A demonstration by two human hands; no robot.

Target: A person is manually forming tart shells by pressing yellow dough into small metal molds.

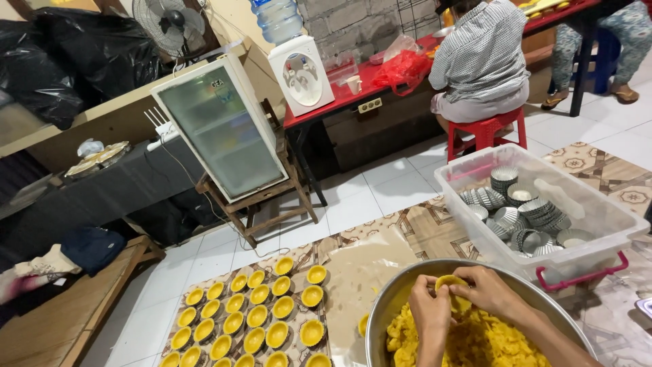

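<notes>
1. At about 8 o'clock of the view, rows of filled tart shells [252, 314] lay on a patterned mat [421, 228], each a small round cup of yellow dough, close together but not stacked; white floor tiles [353, 204] lay open beyond the mat's far edge toward 11 o'clock.
2. Just right of the shells a sheet of brown paper [356, 278] lay flat, bare of pieces, reaching to the rim of the bowl.
3. At 6 o'clock stood a big metal bowl [397, 295], its bottom cut off by the frame, heaped with rough lumps of bright yellow dough [475, 343].
4. The left hand [429, 309] hovered above the dough at the bowl's far side, its fingers curled and pinched onto a small tart mould [451, 282] lined with yellow dough.
5. The right hand [490, 292] met it from 3 o'clock, fingers likewise closed on the same mould, thumbs pressing at its edge; both hands clamped it between them, just over the bowl's rim.
6. At 2 o'clock, just beside the bowl, a clear plastic tub [611, 224] with red latches held nested stacks of fluted metal moulds [523, 211]; it hemmed in the right side.
7. At 12 to 1 o'clock a seated person [482, 54] sat on a red stool [485, 129], well apart.
</notes>
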